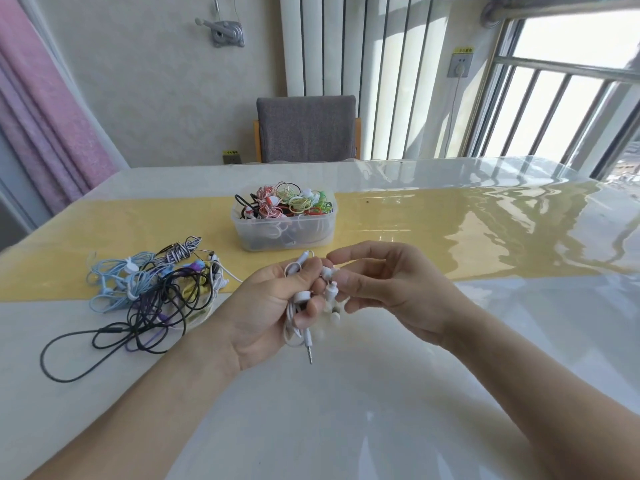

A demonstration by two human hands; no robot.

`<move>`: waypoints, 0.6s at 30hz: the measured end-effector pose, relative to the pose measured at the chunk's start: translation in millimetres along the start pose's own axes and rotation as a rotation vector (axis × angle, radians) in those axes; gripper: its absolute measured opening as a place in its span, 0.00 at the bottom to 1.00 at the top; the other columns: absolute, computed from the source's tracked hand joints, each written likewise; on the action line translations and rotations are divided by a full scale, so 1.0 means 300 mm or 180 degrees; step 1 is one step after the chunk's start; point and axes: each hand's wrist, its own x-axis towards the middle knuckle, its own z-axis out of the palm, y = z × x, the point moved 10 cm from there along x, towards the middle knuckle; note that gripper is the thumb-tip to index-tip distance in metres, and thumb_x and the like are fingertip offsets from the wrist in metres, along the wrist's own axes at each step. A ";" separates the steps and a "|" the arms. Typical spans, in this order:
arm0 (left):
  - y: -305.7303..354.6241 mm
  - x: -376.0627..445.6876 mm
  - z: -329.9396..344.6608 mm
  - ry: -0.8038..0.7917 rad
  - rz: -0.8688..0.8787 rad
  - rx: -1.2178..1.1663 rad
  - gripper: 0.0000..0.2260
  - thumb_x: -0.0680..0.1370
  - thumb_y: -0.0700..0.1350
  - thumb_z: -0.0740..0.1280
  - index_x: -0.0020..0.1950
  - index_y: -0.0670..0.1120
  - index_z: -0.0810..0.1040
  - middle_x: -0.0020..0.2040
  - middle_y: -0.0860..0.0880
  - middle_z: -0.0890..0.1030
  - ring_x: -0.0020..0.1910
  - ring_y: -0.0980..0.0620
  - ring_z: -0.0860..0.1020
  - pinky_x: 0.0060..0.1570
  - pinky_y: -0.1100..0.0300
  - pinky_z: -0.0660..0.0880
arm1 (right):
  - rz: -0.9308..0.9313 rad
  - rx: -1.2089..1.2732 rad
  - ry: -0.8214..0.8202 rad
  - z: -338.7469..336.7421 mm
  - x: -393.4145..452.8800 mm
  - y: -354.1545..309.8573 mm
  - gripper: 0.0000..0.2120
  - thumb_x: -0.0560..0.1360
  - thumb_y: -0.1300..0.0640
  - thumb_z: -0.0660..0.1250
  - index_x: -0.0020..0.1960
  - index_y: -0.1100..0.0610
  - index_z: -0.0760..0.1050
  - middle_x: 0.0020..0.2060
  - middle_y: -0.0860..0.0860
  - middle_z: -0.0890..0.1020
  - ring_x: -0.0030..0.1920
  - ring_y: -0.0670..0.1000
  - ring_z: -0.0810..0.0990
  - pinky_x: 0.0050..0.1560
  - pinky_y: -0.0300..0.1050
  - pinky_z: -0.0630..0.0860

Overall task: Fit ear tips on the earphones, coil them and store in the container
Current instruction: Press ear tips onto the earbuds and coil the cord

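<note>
Left hand [273, 306] grips a bundled white earphone set [299, 308] above the table [381, 410], jack hanging at 6 o'clock. Right hand [388, 292] pinches one earbud [330, 291], apparently seating a tip. Container [284, 221] at 12 o'clock already holds many coiled sets. Uncoiled pile [156, 285] at 9 o'clock remains; task judged partly done

Much of the white earphones [298, 306] is covered by the fingers of the left hand [266, 306]. Whether ear tips sit on the buds cannot be told. The container [284, 233] has cloudy walls that blur its lower contents. Both forearms run off the bottom edge.
</note>
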 end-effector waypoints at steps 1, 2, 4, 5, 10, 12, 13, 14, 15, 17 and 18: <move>0.000 0.000 0.003 -0.0020 0.0022 0.0052 0.10 0.74 0.45 0.64 0.46 0.38 0.74 0.29 0.48 0.71 0.20 0.58 0.67 0.19 0.69 0.63 | -0.0137 -0.0128 0.0123 -0.005 -0.001 -0.007 0.15 0.67 0.58 0.76 0.52 0.63 0.82 0.40 0.62 0.85 0.37 0.52 0.82 0.39 0.41 0.79; 0.001 0.000 0.006 -0.0048 0.0054 0.0121 0.11 0.75 0.46 0.64 0.49 0.38 0.73 0.30 0.47 0.72 0.20 0.58 0.67 0.19 0.70 0.63 | -0.0314 -0.0318 0.0256 -0.013 -0.003 -0.019 0.13 0.69 0.58 0.76 0.50 0.63 0.82 0.40 0.61 0.86 0.36 0.53 0.83 0.39 0.42 0.79; 0.005 0.003 0.004 -0.0064 0.0138 0.0223 0.13 0.76 0.46 0.63 0.54 0.38 0.73 0.34 0.46 0.73 0.22 0.57 0.67 0.21 0.69 0.64 | -0.0666 -0.0672 0.0429 -0.013 -0.009 -0.043 0.06 0.73 0.60 0.76 0.47 0.62 0.83 0.39 0.58 0.87 0.36 0.52 0.83 0.39 0.42 0.79; 0.007 0.005 -0.002 -0.0040 0.0177 0.0218 0.13 0.77 0.45 0.63 0.55 0.37 0.73 0.36 0.46 0.74 0.23 0.57 0.68 0.22 0.69 0.65 | -0.0777 -0.0760 0.0468 -0.009 -0.013 -0.050 0.04 0.74 0.61 0.75 0.46 0.62 0.83 0.38 0.56 0.87 0.35 0.51 0.83 0.39 0.42 0.79; 0.042 0.003 -0.022 0.0102 0.0473 0.0334 0.10 0.74 0.42 0.65 0.50 0.37 0.77 0.35 0.46 0.78 0.27 0.54 0.75 0.26 0.65 0.72 | -0.0906 -0.0659 0.0560 -0.011 -0.017 -0.065 0.03 0.74 0.62 0.74 0.45 0.62 0.83 0.37 0.54 0.87 0.37 0.52 0.85 0.38 0.41 0.78; 0.054 0.002 -0.029 0.0205 0.0621 0.0334 0.10 0.73 0.42 0.66 0.49 0.37 0.77 0.34 0.46 0.78 0.28 0.54 0.76 0.27 0.64 0.73 | -0.0857 -0.0478 0.0542 -0.018 -0.017 -0.067 0.05 0.72 0.59 0.75 0.44 0.61 0.83 0.37 0.54 0.86 0.37 0.52 0.84 0.38 0.44 0.78; 0.057 0.002 -0.035 0.0269 0.0668 0.0289 0.10 0.73 0.43 0.65 0.48 0.37 0.77 0.34 0.46 0.77 0.28 0.54 0.76 0.27 0.64 0.73 | -0.0841 -0.0423 0.0549 -0.022 -0.017 -0.070 0.07 0.70 0.56 0.76 0.43 0.60 0.83 0.36 0.53 0.85 0.37 0.52 0.83 0.38 0.46 0.78; 0.058 0.003 -0.037 0.0312 0.0702 0.0229 0.10 0.73 0.43 0.66 0.49 0.37 0.77 0.34 0.45 0.77 0.28 0.54 0.76 0.27 0.64 0.73 | -0.0844 -0.0420 0.0566 -0.027 -0.018 -0.074 0.08 0.68 0.55 0.76 0.43 0.59 0.84 0.36 0.53 0.85 0.36 0.51 0.81 0.39 0.47 0.78; 0.057 0.004 -0.036 0.0322 0.0726 0.0178 0.10 0.73 0.43 0.66 0.49 0.37 0.76 0.34 0.45 0.77 0.28 0.53 0.76 0.27 0.64 0.73 | -0.0858 -0.0436 0.0571 -0.028 -0.020 -0.078 0.08 0.67 0.54 0.77 0.42 0.58 0.84 0.37 0.52 0.85 0.35 0.50 0.80 0.39 0.47 0.78; 0.055 0.003 -0.028 0.0264 0.0756 0.0113 0.11 0.73 0.43 0.65 0.50 0.37 0.76 0.34 0.45 0.77 0.28 0.53 0.75 0.27 0.64 0.73 | -0.0906 -0.0459 0.0496 -0.017 -0.025 -0.084 0.07 0.66 0.55 0.78 0.42 0.56 0.85 0.36 0.52 0.85 0.35 0.50 0.79 0.39 0.47 0.77; 0.055 0.001 -0.023 0.0226 0.0766 0.0100 0.11 0.73 0.43 0.65 0.51 0.37 0.75 0.33 0.45 0.77 0.27 0.53 0.74 0.27 0.64 0.72 | -0.0935 -0.0480 0.0436 -0.008 -0.026 -0.086 0.05 0.67 0.57 0.78 0.42 0.56 0.85 0.36 0.53 0.85 0.35 0.50 0.79 0.39 0.47 0.77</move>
